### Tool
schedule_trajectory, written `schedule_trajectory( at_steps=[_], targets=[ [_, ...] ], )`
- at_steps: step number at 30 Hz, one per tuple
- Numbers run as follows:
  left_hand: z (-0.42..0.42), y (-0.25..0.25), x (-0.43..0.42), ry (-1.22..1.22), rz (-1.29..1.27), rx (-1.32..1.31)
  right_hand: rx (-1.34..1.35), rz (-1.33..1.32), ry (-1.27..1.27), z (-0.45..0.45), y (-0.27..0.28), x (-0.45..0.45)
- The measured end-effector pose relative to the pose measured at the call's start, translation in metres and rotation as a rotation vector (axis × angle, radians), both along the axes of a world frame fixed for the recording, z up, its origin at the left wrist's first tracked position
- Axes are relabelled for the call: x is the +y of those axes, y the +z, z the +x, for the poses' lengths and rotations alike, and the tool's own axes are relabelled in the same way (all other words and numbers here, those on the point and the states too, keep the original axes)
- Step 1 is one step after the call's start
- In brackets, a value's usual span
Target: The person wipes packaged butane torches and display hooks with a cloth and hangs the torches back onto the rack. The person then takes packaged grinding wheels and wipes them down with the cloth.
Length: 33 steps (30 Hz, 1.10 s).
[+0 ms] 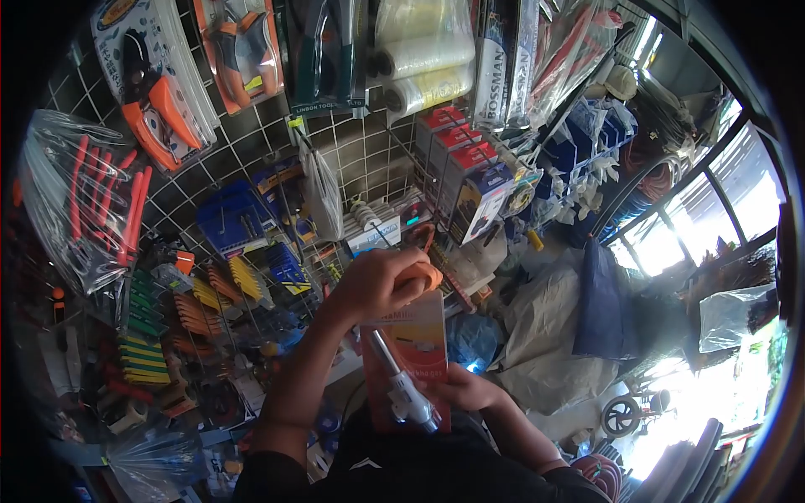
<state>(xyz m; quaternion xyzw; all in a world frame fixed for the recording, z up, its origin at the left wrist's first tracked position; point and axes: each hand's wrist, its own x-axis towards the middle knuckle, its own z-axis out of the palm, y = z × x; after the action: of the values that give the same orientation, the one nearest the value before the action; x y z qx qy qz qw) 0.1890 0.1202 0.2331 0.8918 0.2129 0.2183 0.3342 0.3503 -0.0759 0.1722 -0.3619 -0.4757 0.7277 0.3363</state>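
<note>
In front of my body is a red and orange blister card [432, 323] with a gas torch head [409, 394], white with a metal tube, on its front. My right hand [463, 388] grips the card's right edge, with the thumb near the torch. Above the card's top edge, my left hand [377, 283] is closed around a soft-looking orange thing [422, 275], perhaps a rag; its exact kind is unclear. The fingers hide part of it. Just behind that hand, small boxed goods [375, 235] hang on the wire rack.
A wire grid wall [360, 142] carries packed tools, including orange-handled pruning shears [159, 117] and red boxes [461, 138]. Putty knives and other small goods hang at the left [222, 289]. Beige sheeting [553, 335] and a small wheel [620, 415] are at the right, by the bright opening.
</note>
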Motion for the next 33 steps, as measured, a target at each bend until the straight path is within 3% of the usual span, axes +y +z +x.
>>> schedule_trajectory(
  at_steps=[2, 4, 6, 7, 11, 21, 26, 28, 30, 32, 33],
  targets=[
    [-0.001, 0.006, -0.004, -0.045, 0.012, 0.003, 0.043, -0.002, -0.037, -0.003, -0.005, -0.002],
    [-0.002, 0.009, -0.016, -0.098, 0.023, 0.009, 0.251, -0.178, -0.239, -0.011, -0.005, -0.006],
    [-0.001, 0.006, -0.042, -0.167, 0.269, -0.124, 0.383, -0.197, -0.322, -0.010, -0.019, -0.009],
    [0.001, 0.008, -0.052, -0.216, 0.310, -0.021, 0.513, -0.214, -0.397, -0.010, -0.025, -0.010],
    [0.007, 0.000, -0.081, -0.127, 0.339, 0.013, 0.588, -0.174, -0.450, -0.003, -0.033, -0.005],
    [-0.007, -0.001, -0.103, -0.131, 0.071, -0.090, 0.532, -0.155, -0.616, -0.010, -0.022, -0.001],
    [-0.017, -0.024, -0.092, 0.090, 0.109, -0.564, 0.534, -0.044, -0.629, -0.009, -0.011, 0.009],
    [-0.023, -0.039, -0.097, 0.155, 0.164, -0.579, 0.472, -0.080, -0.660, -0.006, -0.011, 0.014],
    [-0.018, -0.059, -0.102, 0.623, -0.009, -0.809, 0.470, -0.071, -0.656, -0.003, -0.015, 0.016],
    [-0.022, -0.084, -0.097, 0.613, -0.081, -0.826, 0.468, -0.062, -0.642, 0.000, -0.024, 0.019],
    [-0.024, -0.093, -0.102, 0.469, -0.654, -0.862, 0.398, -0.036, -0.621, 0.002, -0.031, 0.021]
  ],
)
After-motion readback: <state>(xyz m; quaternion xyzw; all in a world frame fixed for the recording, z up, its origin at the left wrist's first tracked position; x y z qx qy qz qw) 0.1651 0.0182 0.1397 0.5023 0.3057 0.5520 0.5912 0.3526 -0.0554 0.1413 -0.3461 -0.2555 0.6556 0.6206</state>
